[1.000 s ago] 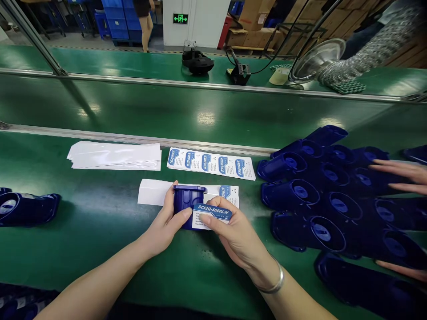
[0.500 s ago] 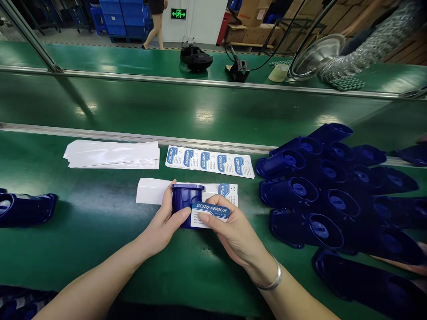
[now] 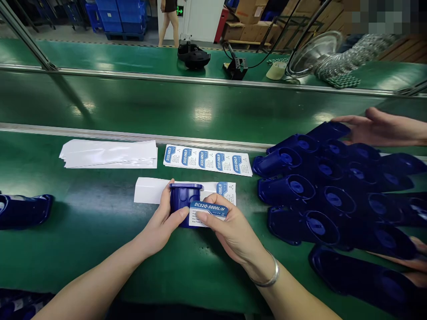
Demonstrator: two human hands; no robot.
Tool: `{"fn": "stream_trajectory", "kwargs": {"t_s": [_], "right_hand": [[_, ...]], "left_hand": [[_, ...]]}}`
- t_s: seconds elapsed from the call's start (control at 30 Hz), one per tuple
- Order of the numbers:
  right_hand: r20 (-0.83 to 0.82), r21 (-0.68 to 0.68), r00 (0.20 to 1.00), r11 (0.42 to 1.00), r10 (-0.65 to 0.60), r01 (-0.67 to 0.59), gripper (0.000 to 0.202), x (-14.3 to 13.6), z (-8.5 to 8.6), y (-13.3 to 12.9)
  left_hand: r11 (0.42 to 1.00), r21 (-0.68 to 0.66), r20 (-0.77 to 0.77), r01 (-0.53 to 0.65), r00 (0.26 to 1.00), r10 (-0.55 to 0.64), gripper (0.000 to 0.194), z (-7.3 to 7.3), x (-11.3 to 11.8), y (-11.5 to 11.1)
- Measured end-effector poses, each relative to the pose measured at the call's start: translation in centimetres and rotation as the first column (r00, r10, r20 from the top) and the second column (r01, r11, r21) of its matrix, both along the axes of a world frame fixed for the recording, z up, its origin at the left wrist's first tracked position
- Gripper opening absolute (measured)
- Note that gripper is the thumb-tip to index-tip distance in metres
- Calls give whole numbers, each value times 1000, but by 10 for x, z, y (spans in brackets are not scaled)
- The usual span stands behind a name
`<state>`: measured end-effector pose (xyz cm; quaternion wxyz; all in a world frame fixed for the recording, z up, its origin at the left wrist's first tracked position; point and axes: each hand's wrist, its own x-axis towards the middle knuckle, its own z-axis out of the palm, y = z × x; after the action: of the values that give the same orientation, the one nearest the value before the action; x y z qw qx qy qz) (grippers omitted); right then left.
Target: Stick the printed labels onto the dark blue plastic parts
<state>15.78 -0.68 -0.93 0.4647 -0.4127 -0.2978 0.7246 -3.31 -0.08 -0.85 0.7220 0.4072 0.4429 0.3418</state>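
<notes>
In front of me my left hand (image 3: pixel 164 222) grips a dark blue plastic housing (image 3: pixel 184 195) from its left side, thumb across the near face. My right hand (image 3: pixel 227 222) pinches a blue-and-white sticker label (image 3: pixel 208 209) printed "DC52Q-5000L/H". The label overlaps the housing's right part; whether it is stuck down there I cannot tell. Beneath and behind the housing lies a label strip (image 3: pixel 150 190), its left part blank white, with a printed label at its right end. Farther back sits a stack of printed label sheets (image 3: pixel 208 160).
White backing strips (image 3: pixel 110 154) are piled at the left rear. Many blue housings (image 3: pixel 296 186) crowd the right side, with another person's hand (image 3: pixel 383 127) beyond them. One more housing (image 3: pixel 26 211) lies at far left. A metal rail (image 3: pixel 133 138) crosses behind the sheets.
Another person's hand has come in at the right, over the far housings. The walking person has moved right. My hands, the housing and the label hold almost the same pose.
</notes>
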Motion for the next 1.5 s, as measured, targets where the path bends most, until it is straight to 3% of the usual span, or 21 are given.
{"fn": "stream_trajectory", "kwargs": {"t_s": [0.2, 0.43, 0.63, 1.5], "right_hand": [[17, -8, 1000, 1000, -10, 10, 44, -1, 2, 1], [43, -1, 999, 1000, -3, 3, 44, 0, 1, 1], [19, 3, 1000, 1000, 3, -3, 43, 0, 1, 1], [-56, 6, 998, 1000, -14, 14, 40, -2, 5, 0]], "left_hand": [[1000, 11, -14, 17, 1000, -17, 86, 3, -1, 1], [994, 61, -48, 94, 995, -92, 105, 9, -1, 5], [995, 77, -48, 63, 997, -59, 105, 5, -1, 3], [994, 54, -78, 91, 993, -87, 100, 13, -1, 2]]}}
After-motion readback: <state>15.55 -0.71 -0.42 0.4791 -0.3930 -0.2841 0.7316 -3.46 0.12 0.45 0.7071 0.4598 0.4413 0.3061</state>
